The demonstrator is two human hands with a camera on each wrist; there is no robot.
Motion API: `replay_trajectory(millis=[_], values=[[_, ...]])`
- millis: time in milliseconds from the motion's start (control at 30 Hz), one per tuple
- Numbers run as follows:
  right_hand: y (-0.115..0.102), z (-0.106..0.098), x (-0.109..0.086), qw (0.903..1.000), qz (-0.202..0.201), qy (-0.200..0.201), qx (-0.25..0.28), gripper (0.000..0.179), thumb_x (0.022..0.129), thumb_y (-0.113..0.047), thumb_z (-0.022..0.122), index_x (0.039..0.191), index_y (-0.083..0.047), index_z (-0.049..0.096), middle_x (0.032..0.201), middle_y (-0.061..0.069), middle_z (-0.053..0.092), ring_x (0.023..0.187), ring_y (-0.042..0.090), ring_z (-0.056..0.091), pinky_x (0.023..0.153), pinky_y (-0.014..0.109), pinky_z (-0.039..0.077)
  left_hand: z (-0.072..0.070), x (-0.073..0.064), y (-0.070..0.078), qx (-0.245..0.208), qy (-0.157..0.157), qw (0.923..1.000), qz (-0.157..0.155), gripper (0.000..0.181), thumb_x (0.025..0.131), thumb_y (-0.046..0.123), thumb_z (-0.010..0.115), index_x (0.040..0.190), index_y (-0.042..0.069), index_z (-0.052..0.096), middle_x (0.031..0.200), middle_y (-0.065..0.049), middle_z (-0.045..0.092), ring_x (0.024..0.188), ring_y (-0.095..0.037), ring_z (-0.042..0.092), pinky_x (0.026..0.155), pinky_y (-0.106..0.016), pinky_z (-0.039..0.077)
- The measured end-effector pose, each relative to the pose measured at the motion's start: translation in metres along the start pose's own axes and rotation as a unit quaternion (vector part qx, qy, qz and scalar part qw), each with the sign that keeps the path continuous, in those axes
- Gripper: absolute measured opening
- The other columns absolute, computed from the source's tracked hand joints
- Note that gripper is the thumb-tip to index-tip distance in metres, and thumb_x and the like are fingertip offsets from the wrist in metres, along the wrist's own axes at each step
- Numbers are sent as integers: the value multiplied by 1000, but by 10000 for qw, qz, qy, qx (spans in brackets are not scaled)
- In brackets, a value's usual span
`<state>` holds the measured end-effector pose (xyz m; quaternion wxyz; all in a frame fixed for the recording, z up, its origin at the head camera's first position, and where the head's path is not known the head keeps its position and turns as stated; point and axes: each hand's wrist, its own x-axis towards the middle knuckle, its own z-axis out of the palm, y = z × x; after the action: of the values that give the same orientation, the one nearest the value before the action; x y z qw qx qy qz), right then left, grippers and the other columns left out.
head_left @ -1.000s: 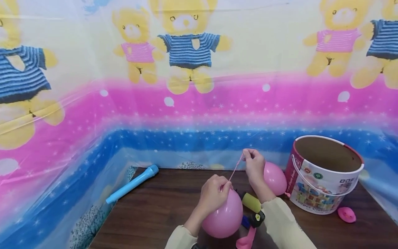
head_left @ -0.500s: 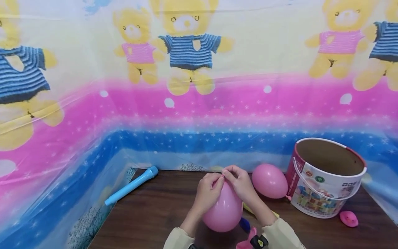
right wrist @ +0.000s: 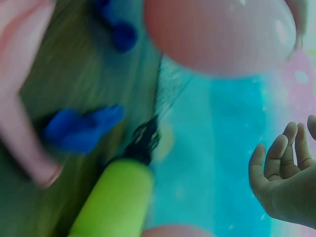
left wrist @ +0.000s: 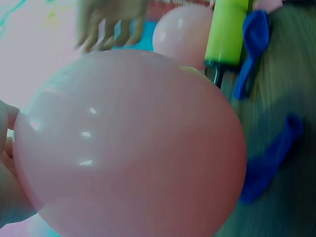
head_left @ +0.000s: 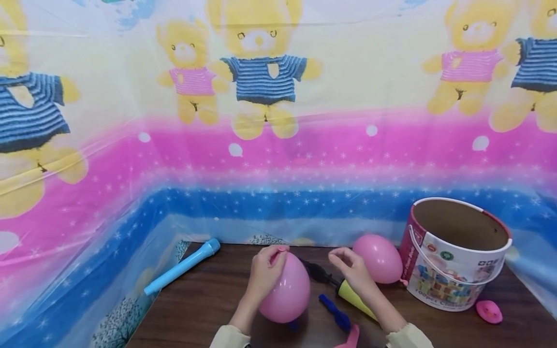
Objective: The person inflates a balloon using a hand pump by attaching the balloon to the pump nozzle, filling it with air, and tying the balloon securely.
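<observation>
An inflated pink balloon (head_left: 285, 290) hangs from my left hand (head_left: 263, 273), which pinches its neck at the top between thumb and fingers. In the left wrist view the balloon (left wrist: 133, 148) fills most of the picture and hides much of that hand. To its right my right hand (head_left: 354, 270) is raised, fingers loosely curved and holding nothing; the right wrist view shows this hand (right wrist: 286, 177) apart from the balloon. Under the right hand lies a yellow-green balloon pump (head_left: 358, 300) with a black end. A limp blue balloon (head_left: 335, 313) lies beside the pump.
A second inflated pink balloon (head_left: 377, 258) rests against a white-and-red bucket (head_left: 457, 270). A small pink object (head_left: 489, 311) lies by the bucket. A limp pink balloon (head_left: 349, 338) is at the front. Far left lies a light-blue tube (head_left: 183, 267). A printed cloth backs the table (head_left: 196, 314).
My hands met at the balloon's neck after the right hand had stretched it upward. Now the right hand has let go and moved right, while the left hand carries the balloon left.
</observation>
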<state>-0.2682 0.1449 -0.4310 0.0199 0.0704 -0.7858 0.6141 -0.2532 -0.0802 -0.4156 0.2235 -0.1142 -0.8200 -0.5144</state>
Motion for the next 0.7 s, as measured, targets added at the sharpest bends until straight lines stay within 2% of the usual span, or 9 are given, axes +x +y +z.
replay_trajectory(millis=[167,333,467,600,700], values=[[28,-21,-5,9992,284,38,-281,27,97,-26,60,112,-3,63,107,8,65,96,11,61,84,28,53,-16,2,-13,-4,166,9989,-437,17,95,11,61,106,6,73,109,-14,72,111,-30,65,94,-44,55],[56,-41,-14,9941,339,-11,-1030,22,95,-21,62,106,-2,65,104,10,68,90,10,61,78,24,51,-27,0,-25,64,380,9968,-700,18,95,13,61,107,7,73,110,-13,72,112,-29,65,94,-45,54],[74,-54,-21,9863,262,-168,-1617,15,93,-17,65,99,-4,66,96,5,69,85,6,60,76,23,50,-37,1,-35,214,660,9952,-694,19,95,13,61,108,5,72,112,-17,71,114,-32,64,96,-48,53],[86,-63,-26,9758,172,-449,-2135,18,88,-22,71,97,-8,64,94,1,67,90,11,62,78,28,52,-47,2,-44,356,964,9926,-652,19,95,12,62,109,2,71,113,-19,70,114,-34,63,95,-50,53],[91,-67,-27,9691,-43,-465,-2424,25,82,-23,77,97,-8,64,95,1,65,93,15,62,81,33,53,-51,5,-51,519,1252,9899,-404,19,93,9,64,108,2,71,113,-17,71,114,-34,62,95,-51,53]])
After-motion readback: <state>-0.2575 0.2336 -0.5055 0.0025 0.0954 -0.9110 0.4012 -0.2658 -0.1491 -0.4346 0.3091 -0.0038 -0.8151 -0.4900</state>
